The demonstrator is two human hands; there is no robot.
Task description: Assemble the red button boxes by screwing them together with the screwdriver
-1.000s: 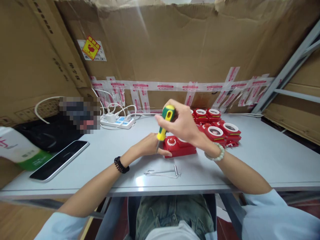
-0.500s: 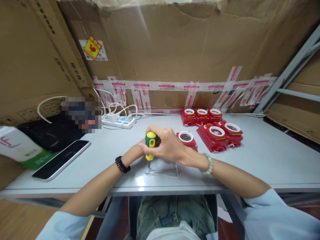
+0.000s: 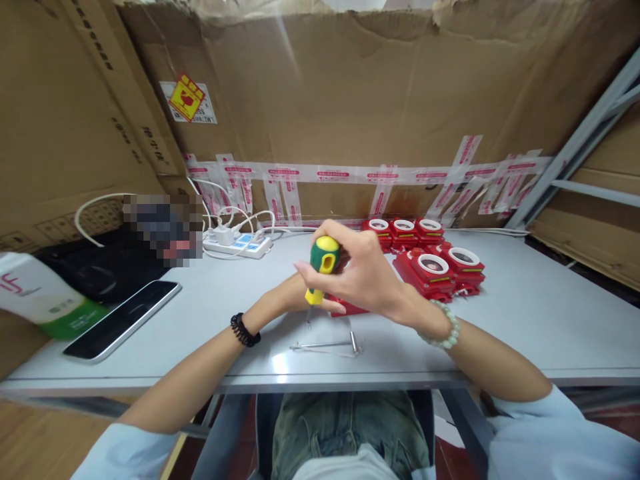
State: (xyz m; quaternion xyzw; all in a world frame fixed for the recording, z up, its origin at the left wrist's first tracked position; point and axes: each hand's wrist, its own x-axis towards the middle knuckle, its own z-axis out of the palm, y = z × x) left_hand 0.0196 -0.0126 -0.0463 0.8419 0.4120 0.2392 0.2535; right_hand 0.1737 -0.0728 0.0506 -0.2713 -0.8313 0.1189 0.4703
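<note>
Bright overhead-looking light, white glare near the front of the counter, faint streak across upper cardboard, soft hand blur, wide-angle edge distortion, pixelated patch at left

A phone lies on the counter beside a white-and-green packet; a power strip with white plugs sits near the cardboard behind

Brown cardboard walls the pale grey surface; grey metal framing slants at right; reddish floor below.
</note>
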